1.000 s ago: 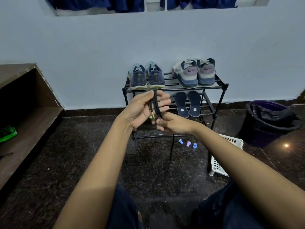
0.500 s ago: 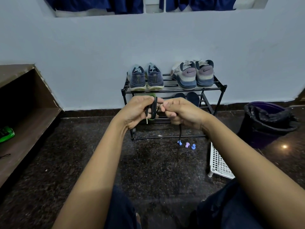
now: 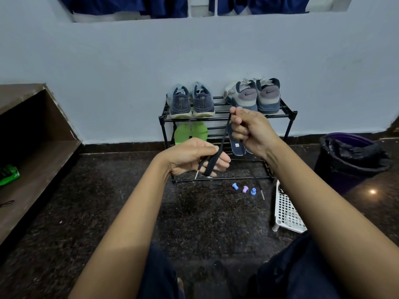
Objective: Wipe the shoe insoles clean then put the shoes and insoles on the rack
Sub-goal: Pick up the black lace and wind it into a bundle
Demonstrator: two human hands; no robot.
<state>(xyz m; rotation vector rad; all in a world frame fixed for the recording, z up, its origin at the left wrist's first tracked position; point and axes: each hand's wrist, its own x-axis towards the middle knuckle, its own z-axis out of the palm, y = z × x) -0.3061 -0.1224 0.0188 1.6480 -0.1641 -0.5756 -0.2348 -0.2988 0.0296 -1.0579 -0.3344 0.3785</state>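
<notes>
Green insoles point(image 3: 180, 134) lean side by side under the top shelf of the black rack point(image 3: 291, 114), touched by neither hand. The left hand point(image 3: 194, 157) is held low with its fingers curled, and a black shoelace point(image 3: 223, 137) wraps over them. One pale lace tip pokes out below the palm. The right hand point(image 3: 252, 130) is higher, a closed fist pinching the same lace at its top. The lace runs taut on a slant between the two hands, and its other end dangles by the right forearm, tip near the floor. The green pair's long axis runs up and back toward the wall. A blue insole point(image 3: 236, 143) lies the same way, partly hidden behind the right hand. Dark blue shoes point(image 3: 191, 102) and grey shoes point(image 3: 257, 96) stand on the top shelf, heels toward the camera and toes to the wall.
</notes>
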